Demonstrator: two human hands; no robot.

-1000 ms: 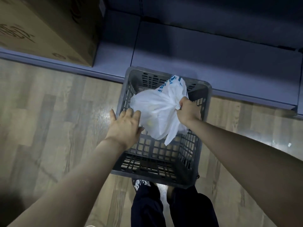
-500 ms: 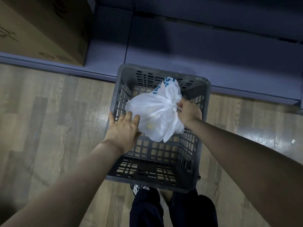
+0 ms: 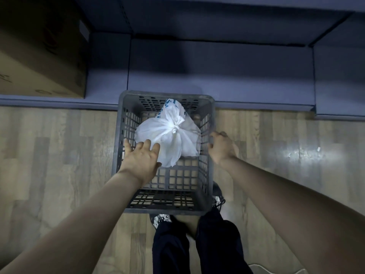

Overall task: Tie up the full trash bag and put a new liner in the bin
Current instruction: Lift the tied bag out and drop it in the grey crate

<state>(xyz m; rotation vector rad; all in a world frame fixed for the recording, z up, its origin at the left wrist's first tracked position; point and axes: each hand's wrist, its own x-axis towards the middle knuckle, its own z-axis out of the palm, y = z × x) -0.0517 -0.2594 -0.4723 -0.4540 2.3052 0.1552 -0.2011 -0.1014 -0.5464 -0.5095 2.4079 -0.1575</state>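
A white plastic trash bag (image 3: 169,135) with blue print lies knotted at its top inside a grey slatted plastic bin (image 3: 167,210) on the wooden floor. My left hand (image 3: 141,161) reaches over the bin's left rim with straight, spread fingers, the fingertips at the bag's near-left edge. My right hand (image 3: 222,149) is at the bin's right rim, apart from the bag, its fingers curled over the rim's edge. No new liner is in view.
A low blue-grey shelf base (image 3: 217,76) runs along the far side, right behind the bin. A large cardboard box (image 3: 39,56) sits on it at the left. My legs and shoes (image 3: 197,244) stand at the bin's near side.
My right hand has let go of the bag's knot and moved right to the bin's rim. The bag has dropped lower into the bin. My left hand stays at the left rim.
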